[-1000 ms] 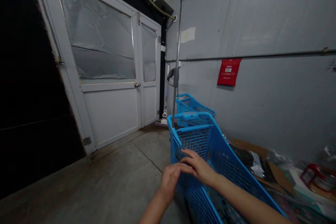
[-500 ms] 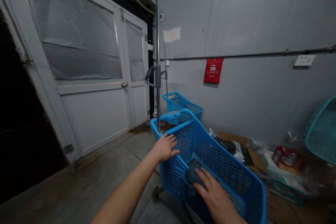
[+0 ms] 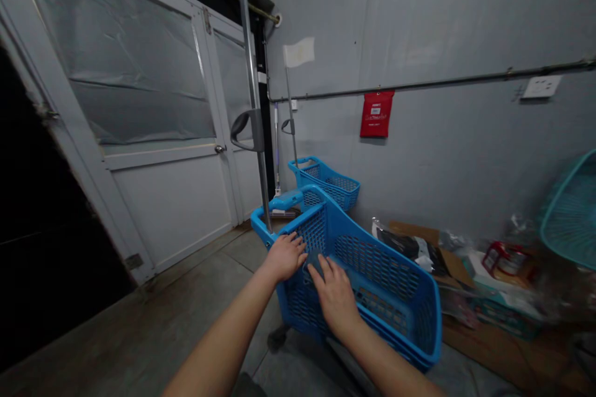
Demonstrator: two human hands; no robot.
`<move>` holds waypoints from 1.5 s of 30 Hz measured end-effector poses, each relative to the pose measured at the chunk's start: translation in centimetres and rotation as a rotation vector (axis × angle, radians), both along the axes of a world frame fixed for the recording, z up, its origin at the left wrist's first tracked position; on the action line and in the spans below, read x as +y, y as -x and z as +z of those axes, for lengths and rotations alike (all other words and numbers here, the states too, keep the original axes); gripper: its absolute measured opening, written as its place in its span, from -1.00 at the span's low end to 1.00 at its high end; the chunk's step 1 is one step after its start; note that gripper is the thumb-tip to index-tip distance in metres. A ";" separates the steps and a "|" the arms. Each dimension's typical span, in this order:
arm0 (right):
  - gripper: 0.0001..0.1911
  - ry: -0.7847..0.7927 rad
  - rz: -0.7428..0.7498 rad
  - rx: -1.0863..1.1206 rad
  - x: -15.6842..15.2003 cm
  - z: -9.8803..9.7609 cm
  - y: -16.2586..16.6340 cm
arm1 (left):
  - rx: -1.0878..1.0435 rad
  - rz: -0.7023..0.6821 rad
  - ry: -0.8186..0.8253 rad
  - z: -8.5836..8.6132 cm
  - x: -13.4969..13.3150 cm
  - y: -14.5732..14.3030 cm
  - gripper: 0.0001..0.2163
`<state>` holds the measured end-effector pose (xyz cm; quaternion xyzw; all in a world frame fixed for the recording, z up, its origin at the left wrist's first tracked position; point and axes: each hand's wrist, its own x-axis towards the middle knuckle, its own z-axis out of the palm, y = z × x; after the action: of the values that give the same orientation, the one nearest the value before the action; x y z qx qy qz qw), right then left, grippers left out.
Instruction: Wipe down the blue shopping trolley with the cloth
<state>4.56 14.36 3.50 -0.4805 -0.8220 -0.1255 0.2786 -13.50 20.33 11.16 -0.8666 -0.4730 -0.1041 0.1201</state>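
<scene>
A blue plastic shopping cart with slotted walls stands before me, a tall metal pole rising from its near-left end. My left hand rests on the rim near that end, fingers apart. Just right of it, my right hand presses a dark blue-grey cloth against the cart's near side at the rim. Its fingers lie over the cloth and hide much of it. A grey handle is fixed partway up the pole.
A second blue cart with a white flag stands behind by the wall. White doors are on the left. Cardboard and packages lie on the floor at right, near a teal fan. A red pouch hangs on the wall.
My right hand has moved up and left along the rim with the cloth, close to my left hand. The cart appears shifted left in view; my left hand stays on its rim.
</scene>
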 end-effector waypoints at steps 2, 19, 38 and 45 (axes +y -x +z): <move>-0.37 0.008 0.013 -0.030 -0.7 -0.1 -1.3 | -0.007 0.019 -0.013 0.0 -0.3 0.3 -0.66; -0.57 -0.159 -0.286 0.039 -5.4 -3.7 -11.7 | -0.050 0.130 -0.128 -1.0 -2.4 0.5 -0.66; -0.30 -0.077 -0.106 -0.036 -5.3 -4.3 -15.0 | -0.039 0.110 -0.180 -0.8 -2.9 0.7 -0.64; -0.48 -0.054 -0.128 0.019 -7.0 -6.4 -22.9 | -0.055 0.157 -0.185 -0.9 -2.8 0.0 -0.64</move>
<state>27.50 7.33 -2.90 -0.5257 -0.7831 -0.1607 0.2908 -13.55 17.50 10.26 -0.8089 -0.5309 -0.1612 0.1944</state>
